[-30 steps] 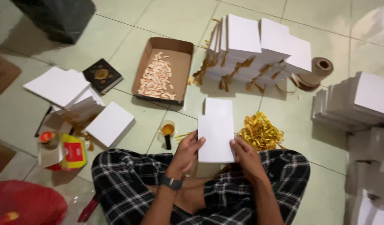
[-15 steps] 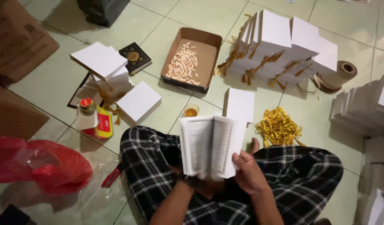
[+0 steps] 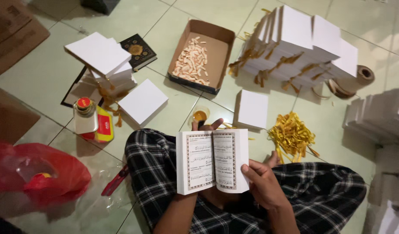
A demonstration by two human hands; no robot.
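Both hands hold the open book [image 3: 212, 161] upright over the lap: right hand [image 3: 262, 184] clasps its right edge, left hand [image 3: 204, 126] grips behind, fingertips above.

- A home floor is serving as a small packing spot: pale green floor tiles [image 3: 43, 82] are lying under everything.
- Stacks of white books [image 3: 303, 39] with gold tassels are standing in rows.
- A cardboard tray [image 3: 221, 47], loose gold ribbons [image 3: 291, 136] and a glue bottle [image 3: 85, 115] are sitting around.
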